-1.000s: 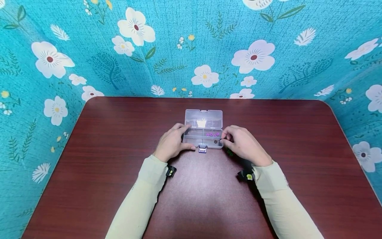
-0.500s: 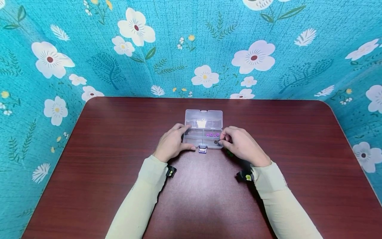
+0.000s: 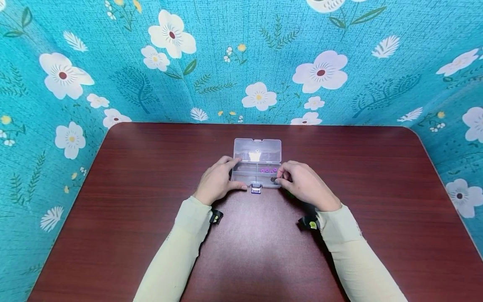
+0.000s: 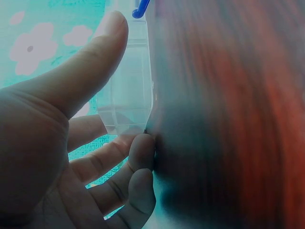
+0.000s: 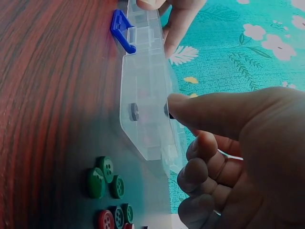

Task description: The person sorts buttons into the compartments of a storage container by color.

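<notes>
Nearest the person, two pale sleeves (image 3: 171, 247) reach over a red-brown table (image 3: 256, 260), a small dark device (image 3: 215, 216) at each wrist. Beyond them, just beside the near right corner of a clear box (image 3: 268, 186), green buttons (image 5: 96, 182) and a red button (image 5: 106, 220) lie loose on the table, partly screened from the head view by the right hand.

That right hand (image 3: 305, 182) pinches a small dark button (image 5: 167, 109) between thumb and finger, its other fingers bent; it is over the right end of the near right compartment (image 3: 264, 179), and whether the button touches the rim cannot be told. Opposite, the left hand (image 3: 213, 180) grips the box's left end, thumb along the near edge, seemingly to steady it. A blue latch (image 3: 255, 189) sits midway on the near side.

Another dark button (image 5: 135, 112) already lies in the near right compartment, so the step in hand appears to be adding a matching one. The next move calls for fingertips clear of the walls, then a loosened pinch.

Farther back, the far right compartment (image 3: 268, 165) holds small purple pieces (image 3: 267, 170); behind rises the open lid (image 3: 258, 150), then a turquoise flowered cloth (image 3: 226, 50).
</notes>
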`<action>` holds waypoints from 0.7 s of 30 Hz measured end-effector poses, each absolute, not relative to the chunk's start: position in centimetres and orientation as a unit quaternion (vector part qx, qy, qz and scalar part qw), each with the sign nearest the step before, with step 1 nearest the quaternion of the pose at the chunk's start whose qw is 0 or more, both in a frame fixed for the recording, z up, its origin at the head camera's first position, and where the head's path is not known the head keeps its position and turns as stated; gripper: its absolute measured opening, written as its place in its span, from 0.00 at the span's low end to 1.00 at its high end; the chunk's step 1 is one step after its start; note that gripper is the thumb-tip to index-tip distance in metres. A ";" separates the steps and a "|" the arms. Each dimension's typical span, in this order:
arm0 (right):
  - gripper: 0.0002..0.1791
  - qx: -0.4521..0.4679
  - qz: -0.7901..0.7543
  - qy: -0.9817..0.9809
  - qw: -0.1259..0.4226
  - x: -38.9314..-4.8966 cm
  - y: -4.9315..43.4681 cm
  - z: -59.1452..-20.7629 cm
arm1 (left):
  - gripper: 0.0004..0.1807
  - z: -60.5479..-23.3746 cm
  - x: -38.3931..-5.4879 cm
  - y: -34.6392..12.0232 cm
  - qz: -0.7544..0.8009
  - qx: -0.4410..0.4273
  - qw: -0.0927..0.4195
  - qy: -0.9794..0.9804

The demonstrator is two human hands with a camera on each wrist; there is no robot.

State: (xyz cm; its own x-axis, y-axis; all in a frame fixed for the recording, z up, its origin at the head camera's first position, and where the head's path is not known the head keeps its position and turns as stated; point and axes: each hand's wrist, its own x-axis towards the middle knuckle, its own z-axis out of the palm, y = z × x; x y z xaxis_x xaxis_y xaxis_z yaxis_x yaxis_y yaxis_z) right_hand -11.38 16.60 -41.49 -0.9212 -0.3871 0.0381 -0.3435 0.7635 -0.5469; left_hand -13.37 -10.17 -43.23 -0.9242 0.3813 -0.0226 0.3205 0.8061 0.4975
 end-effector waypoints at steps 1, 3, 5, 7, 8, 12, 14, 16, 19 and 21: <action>0.06 -0.195 -0.283 0.938 0.040 -11.4 16.6 -41.5 | 0.51 -43.2 -13.4 -10.2 0.251 0.185 0.061 0.948; 0.06 -0.196 -0.281 0.939 0.041 -11.4 16.6 -41.6 | 0.50 -43.2 -13.3 -10.2 0.251 0.184 0.061 0.948; 0.06 -0.198 -0.279 0.939 0.042 -11.4 16.6 -41.6 | 0.50 -43.2 -13.3 -10.1 0.250 0.185 0.061 0.949; 0.06 -0.199 -0.278 0.939 0.042 -11.4 16.6 -41.6 | 0.50 -43.2 -13.3 -10.1 0.249 0.185 0.061 0.949; 0.06 -0.199 -0.277 0.939 0.042 -11.4 16.6 -41.7 | 0.50 -43.2 -13.3 -10.1 0.249 0.185 0.062 0.949; 0.06 -0.202 -0.277 0.939 0.041 -11.4 16.6 -41.8 | 0.50 -43.2 -13.3 -10.1 0.247 0.186 0.062 0.949; 0.06 -0.203 -0.276 0.939 0.040 -11.4 16.6 -41.9 | 0.50 -43.2 -13.3 -10.1 0.246 0.186 0.062 0.949; 0.06 -0.204 -0.275 0.939 0.039 -11.4 16.7 -41.9 | 0.50 -43.1 -13.3 -10.1 0.245 0.187 0.061 0.949; 0.06 -0.202 -0.274 0.939 0.041 -11.4 16.7 -42.0 | 0.50 -43.1 -13.3 -10.2 0.245 0.188 0.059 0.949; 0.05 -0.201 -0.274 0.940 0.044 -11.4 16.6 -42.0 | 0.50 -43.1 -13.3 -10.2 0.245 0.190 0.058 0.949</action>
State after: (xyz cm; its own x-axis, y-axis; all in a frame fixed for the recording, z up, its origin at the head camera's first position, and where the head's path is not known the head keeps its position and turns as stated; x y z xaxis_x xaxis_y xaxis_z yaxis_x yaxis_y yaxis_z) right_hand -11.42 16.64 -42.01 -0.9157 -0.4009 0.0281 -0.3532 0.7695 -0.5321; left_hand -13.30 -10.17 -43.10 -0.9214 0.3882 -0.0167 0.3316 0.8080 0.4870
